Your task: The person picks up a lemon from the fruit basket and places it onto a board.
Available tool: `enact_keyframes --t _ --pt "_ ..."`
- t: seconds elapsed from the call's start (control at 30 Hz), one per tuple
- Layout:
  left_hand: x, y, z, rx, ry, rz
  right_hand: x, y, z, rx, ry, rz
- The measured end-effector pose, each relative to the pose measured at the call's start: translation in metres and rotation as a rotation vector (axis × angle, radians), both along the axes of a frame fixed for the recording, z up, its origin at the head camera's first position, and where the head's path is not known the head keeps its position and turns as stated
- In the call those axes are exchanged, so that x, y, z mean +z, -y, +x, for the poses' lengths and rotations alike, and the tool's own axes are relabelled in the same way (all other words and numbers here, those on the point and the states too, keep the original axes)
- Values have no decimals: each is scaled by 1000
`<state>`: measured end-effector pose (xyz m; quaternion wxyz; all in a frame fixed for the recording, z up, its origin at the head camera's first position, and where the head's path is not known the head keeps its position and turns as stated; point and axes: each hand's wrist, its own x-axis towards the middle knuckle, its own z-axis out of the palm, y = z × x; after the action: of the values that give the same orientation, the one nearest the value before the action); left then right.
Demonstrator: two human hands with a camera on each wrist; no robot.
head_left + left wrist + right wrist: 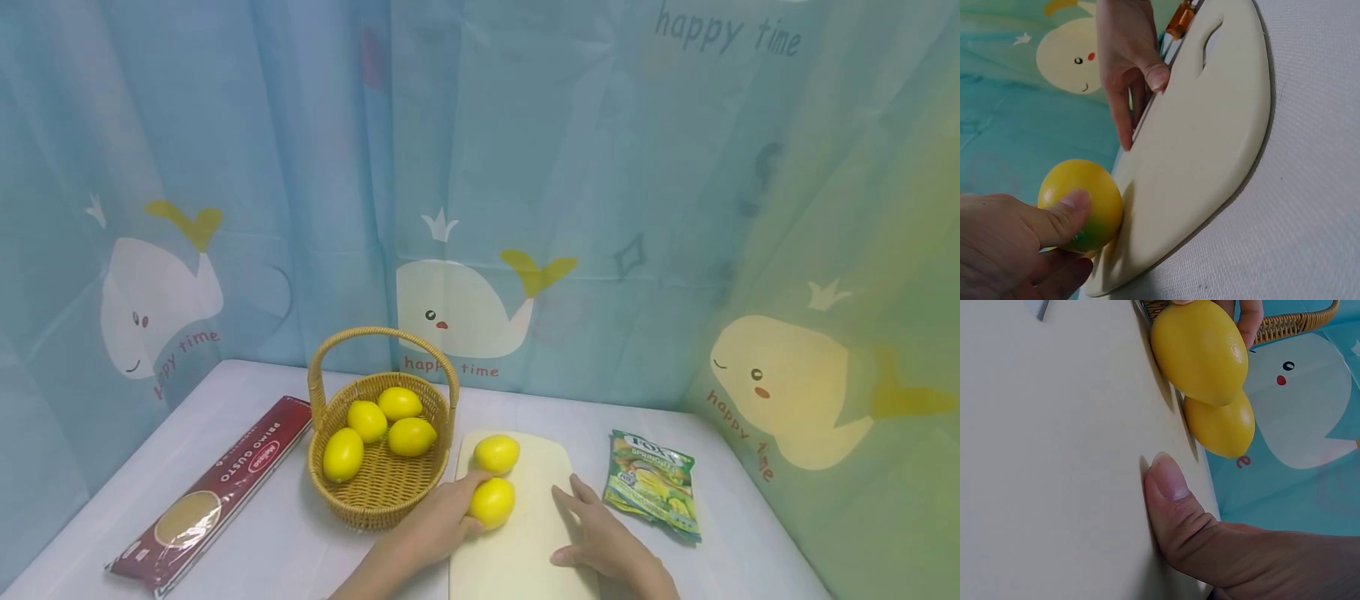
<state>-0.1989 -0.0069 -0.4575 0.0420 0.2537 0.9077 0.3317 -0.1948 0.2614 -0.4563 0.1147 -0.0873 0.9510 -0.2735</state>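
Observation:
My left hand [438, 521] grips a yellow lemon [492, 503] low over the left side of a cream cutting board [532, 546]. In the left wrist view the thumb presses along the lemon's side, with the other fingers mostly hidden beneath. Just behind it, a second lemon [497, 454] lies on the far left part of the board. My right hand [603, 533] rests at the board's right edge, fingers spread and holding nothing. Its thumb [1169, 481] touches the board's surface in the right wrist view.
A wicker basket [375, 500] with a tall handle holds several lemons, left of the board. A red spaghetti packet [217, 492] lies at the far left. Right of the board is a green candy bag [652, 483]. A whale-printed curtain [480, 167] hangs around the table.

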Motion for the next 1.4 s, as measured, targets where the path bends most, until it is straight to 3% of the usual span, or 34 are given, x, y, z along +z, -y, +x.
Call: enact_keyframes --t 0.33,0.77,1.4 --pt "2 -2 2 23 -41 26 -2 -1 0 -11 4 -7" --pt "-3 -10 3 133 -55 80 -1 0 2 6 -11 -17" --pt "-7 -14 2 176 -121 104 0 0 1 -19 16 -7"
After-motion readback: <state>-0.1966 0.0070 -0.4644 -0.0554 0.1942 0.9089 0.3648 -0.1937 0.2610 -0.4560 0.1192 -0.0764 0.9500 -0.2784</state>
